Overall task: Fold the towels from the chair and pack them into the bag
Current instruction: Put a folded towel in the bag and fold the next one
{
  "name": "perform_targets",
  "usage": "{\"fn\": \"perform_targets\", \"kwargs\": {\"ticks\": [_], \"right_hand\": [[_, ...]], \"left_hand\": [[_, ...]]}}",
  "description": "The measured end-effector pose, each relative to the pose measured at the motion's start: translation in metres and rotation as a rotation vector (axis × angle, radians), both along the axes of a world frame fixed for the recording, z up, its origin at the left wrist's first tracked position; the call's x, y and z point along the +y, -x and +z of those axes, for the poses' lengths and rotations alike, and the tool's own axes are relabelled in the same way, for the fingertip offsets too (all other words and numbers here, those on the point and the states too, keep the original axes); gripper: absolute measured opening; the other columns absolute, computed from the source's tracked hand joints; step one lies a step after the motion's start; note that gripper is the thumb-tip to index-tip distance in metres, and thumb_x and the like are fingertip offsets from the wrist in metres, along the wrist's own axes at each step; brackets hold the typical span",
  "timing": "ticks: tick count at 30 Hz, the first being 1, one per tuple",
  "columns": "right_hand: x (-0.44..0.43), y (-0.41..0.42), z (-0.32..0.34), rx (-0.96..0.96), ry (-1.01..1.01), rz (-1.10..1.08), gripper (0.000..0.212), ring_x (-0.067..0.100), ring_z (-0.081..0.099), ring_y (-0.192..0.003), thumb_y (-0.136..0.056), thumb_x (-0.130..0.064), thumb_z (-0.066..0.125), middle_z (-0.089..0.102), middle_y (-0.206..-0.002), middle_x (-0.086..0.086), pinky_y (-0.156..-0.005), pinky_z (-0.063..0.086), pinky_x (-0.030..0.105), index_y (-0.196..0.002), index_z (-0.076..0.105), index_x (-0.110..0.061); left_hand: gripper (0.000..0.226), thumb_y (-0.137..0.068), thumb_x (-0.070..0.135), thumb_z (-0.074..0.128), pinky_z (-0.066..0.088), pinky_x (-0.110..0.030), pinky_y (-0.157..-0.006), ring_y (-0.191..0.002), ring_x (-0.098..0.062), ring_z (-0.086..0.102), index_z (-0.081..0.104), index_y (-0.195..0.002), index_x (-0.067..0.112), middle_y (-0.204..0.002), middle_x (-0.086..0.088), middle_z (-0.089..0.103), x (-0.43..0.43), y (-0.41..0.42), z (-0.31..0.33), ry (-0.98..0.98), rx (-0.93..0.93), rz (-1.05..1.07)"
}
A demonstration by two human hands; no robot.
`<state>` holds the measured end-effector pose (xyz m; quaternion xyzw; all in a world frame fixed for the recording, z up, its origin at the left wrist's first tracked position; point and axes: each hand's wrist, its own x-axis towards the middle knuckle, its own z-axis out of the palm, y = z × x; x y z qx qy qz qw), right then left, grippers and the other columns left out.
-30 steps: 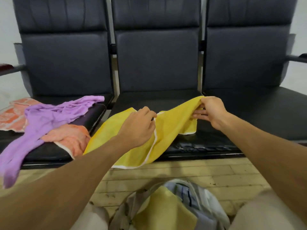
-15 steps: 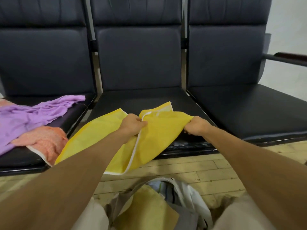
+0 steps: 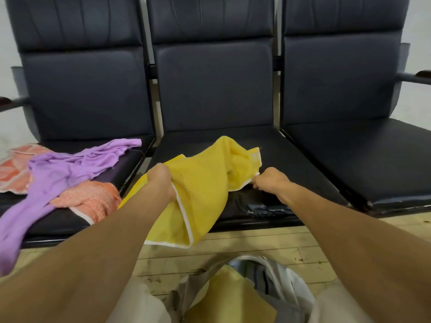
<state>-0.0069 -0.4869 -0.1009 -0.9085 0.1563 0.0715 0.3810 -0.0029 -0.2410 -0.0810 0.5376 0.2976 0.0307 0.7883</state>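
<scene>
A yellow towel [image 3: 203, 190] with a white hem is bunched over the front of the middle seat [image 3: 275, 159]. My left hand [image 3: 161, 180] grips its left part, and the cloth hangs down past the seat edge below that hand. My right hand [image 3: 268, 183] pinches the towel's right edge low on the seat. A purple towel [image 3: 63, 171] and orange towels [image 3: 91, 199] lie on the left seat. The open grey bag [image 3: 268, 283] stands on the floor between my knees, with a folded yellow towel [image 3: 231, 299] inside.
Three dark padded chairs stand in a row; the right seat [image 3: 363, 159] is bare. Armrests stick out at the far left [image 3: 9, 103] and far right [image 3: 417, 76]. Pale wooden floorboards [image 3: 256, 243] run between the chairs and my knees.
My hands drew together and then down onto the seat front, bunching the yellow towel into a fold. The view has swung back a little to the left.
</scene>
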Motion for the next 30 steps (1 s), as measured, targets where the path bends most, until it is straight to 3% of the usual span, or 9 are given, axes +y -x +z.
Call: {"fn": "perform_targets", "kwargs": {"ticks": [5,8,11,15,19,23,25,27,30], "right_hand": [[0.036,-0.012,-0.007,-0.038,-0.119,-0.035,0.056,0.029,0.056,-0.111,-0.077,-0.064,0.052,0.065,-0.11,0.006,-0.107,0.035,0.052,-0.104,0.063,-0.016],[0.06,-0.012,-0.004,-0.11,-0.161,-0.018,0.027,0.03,0.057,-0.104,-0.084,-0.042,0.063,0.061,-0.094,0.006,-0.103,0.039,0.05,-0.076,0.055,-0.017],[0.069,-0.013,0.006,-0.199,-0.305,-0.121,0.024,0.023,0.055,-0.086,-0.092,-0.025,0.056,0.056,-0.089,0.007,-0.078,0.048,0.034,-0.071,0.048,-0.015],[0.056,-0.011,0.023,-0.237,-0.686,-0.309,0.012,0.028,0.066,-0.097,-0.093,-0.015,0.053,0.065,-0.099,0.013,-0.093,0.053,0.044,-0.1,0.057,-0.007],[0.023,0.0,0.036,-0.322,-1.02,-0.48,0.025,0.027,0.066,-0.094,-0.095,-0.003,0.05,0.063,-0.106,0.015,-0.077,0.06,0.039,-0.119,0.056,-0.007],[-0.006,0.012,0.045,-0.412,-1.032,-0.619,0.032,0.024,0.061,-0.091,-0.098,-0.002,0.041,0.062,-0.114,0.019,-0.082,0.054,0.035,-0.126,0.055,-0.003],[-0.018,0.01,0.052,-0.374,-0.968,-0.703,0.034,0.019,0.055,-0.091,-0.1,-0.004,0.039,0.056,-0.097,0.018,-0.087,0.049,0.031,-0.132,0.051,0.0],[-0.036,0.01,0.057,-0.337,-0.8,-0.738,0.026,0.015,0.057,-0.103,-0.101,-0.007,0.042,0.043,-0.077,0.011,-0.091,0.045,0.026,-0.123,0.056,-0.01],[-0.031,0.026,0.07,-0.43,-0.981,-0.565,0.027,0.011,0.051,-0.068,-0.1,-0.009,0.035,0.044,-0.071,0.001,-0.061,0.046,0.025,-0.079,0.048,-0.019]], "left_hand": [[0.019,-0.099,0.005,0.035,0.049,-0.044,-0.084,-0.077,-0.025,0.059,0.054,-0.098,0.006,-0.087,-0.011,0.059,0.025,0.015,0.0,0.011,-0.028,0.019],[0.015,-0.098,0.007,0.042,0.052,-0.038,-0.069,-0.075,-0.023,0.06,0.057,-0.095,0.007,-0.084,-0.01,0.061,0.027,0.025,0.004,0.009,-0.068,-0.037],[0.025,-0.091,0.007,0.052,0.054,-0.036,-0.066,-0.084,-0.025,0.063,0.06,-0.115,0.004,-0.105,-0.015,0.066,0.029,0.028,0.006,-0.016,-0.114,-0.046],[0.015,-0.094,0.009,0.047,0.051,-0.035,-0.07,-0.081,-0.025,0.061,0.06,-0.101,0.007,-0.098,-0.015,0.063,0.026,0.034,0.012,0.024,-0.116,-0.046],[0.018,-0.093,0.006,0.04,0.047,-0.032,-0.067,-0.071,-0.022,0.055,0.05,-0.081,0.012,-0.081,-0.009,0.055,0.02,0.038,0.019,0.111,-0.124,-0.064],[0.012,-0.087,0.012,0.044,0.047,-0.033,-0.067,-0.076,-0.023,0.054,0.049,-0.078,0.016,-0.081,-0.006,0.053,0.03,0.038,0.023,0.123,-0.149,0.004],[0.013,-0.087,0.012,0.045,0.045,-0.032,-0.067,-0.066,-0.018,0.051,0.048,-0.075,0.015,-0.07,-0.002,0.052,0.033,0.04,0.025,0.084,-0.131,0.063],[0.024,-0.089,0.01,0.045,0.039,-0.027,-0.057,-0.051,-0.012,0.04,0.041,-0.066,0.016,-0.051,0.003,0.041,0.032,0.045,0.032,0.088,-0.152,0.132],[0.029,-0.089,0.011,0.045,0.035,-0.025,-0.05,-0.046,-0.012,0.035,0.038,-0.062,0.018,-0.041,0.005,0.035,0.024,0.053,0.039,0.067,-0.189,0.125]]}}
